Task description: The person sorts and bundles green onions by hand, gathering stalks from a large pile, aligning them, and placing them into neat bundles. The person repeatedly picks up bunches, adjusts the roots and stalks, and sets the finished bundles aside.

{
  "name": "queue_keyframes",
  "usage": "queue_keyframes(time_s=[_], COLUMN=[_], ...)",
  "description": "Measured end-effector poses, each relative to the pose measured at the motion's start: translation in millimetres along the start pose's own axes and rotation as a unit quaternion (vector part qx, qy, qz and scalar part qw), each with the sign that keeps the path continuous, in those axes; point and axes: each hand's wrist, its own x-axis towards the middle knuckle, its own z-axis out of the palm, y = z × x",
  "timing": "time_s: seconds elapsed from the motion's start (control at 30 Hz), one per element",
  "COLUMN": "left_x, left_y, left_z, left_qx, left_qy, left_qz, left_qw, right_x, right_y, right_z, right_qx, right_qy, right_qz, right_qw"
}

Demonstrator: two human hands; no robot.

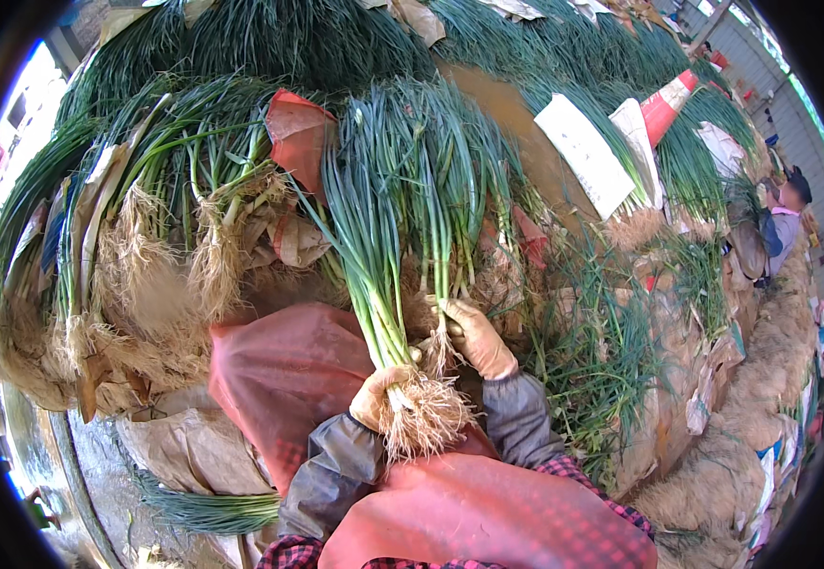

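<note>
My left hand point(376, 398), in a tan glove, is closed around the white stems of a bunch of green onions point(376, 313), just above their tangled pale roots. The leaves of this bunch point away from me. To its right, my right hand point(479, 338), gloved too, grips a thinner green onion stalk point(442, 263) low down near its roots. More loose green onions point(469, 178) lie just beyond both hands. A translucent red plastic apron point(469, 505) covers my lap and one knee, below the hands.
Piles of green onions point(241, 43) fill the far side and left. Trimmed leaves point(597, 355) lie at right. A white board point(586, 153) and a red-and-white traffic cone point(668, 107) rest on onions at upper right. A person point(785, 220) sits at far right. One bundle point(209, 508) lies lower left.
</note>
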Motion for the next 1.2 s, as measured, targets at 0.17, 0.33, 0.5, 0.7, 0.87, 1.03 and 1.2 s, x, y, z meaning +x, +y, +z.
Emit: queue_keyframes(time_s=[0.17, 0.33, 0.5, 0.7, 0.87, 1.03, 1.2], left_x=[-21, 2, 3, 3, 7, 13, 12], left_y=[-22, -38, -37, -45, -50, -51, -50], left_z=[61, 2, 1, 9, 7, 16, 7], left_qx=[-0.019, 0.068, 0.073, 0.231, 0.279, 0.316, 0.354], left_qy=[0.07, 0.063, 0.069, 0.083, 0.123, 0.118, 0.133], left_qz=[0.095, -0.018, -0.022, 0.023, 0.088, 0.024, 0.038], left_qw=[0.993, 0.996, 0.995, 0.969, 0.948, 0.941, 0.925], right_x=[-61, -52, -47, 32, -2, 3, 1], right_y=[-29, 18, 3, 26, 43, 48, 59], right_z=[18, -1, -2, -41, -22, -30, -28], right_qx=[-0.186, -0.117, -0.103, -0.311, -0.52, -0.53, -0.703], right_qy=[0.187, 0.054, 0.003, 0.146, 0.151, 0.247, 0.155], right_qz=[-0.166, -0.019, 0.002, -0.083, -0.117, -0.145, -0.162], right_qw=[0.95, 0.991, 0.995, 0.935, 0.832, 0.798, 0.675])
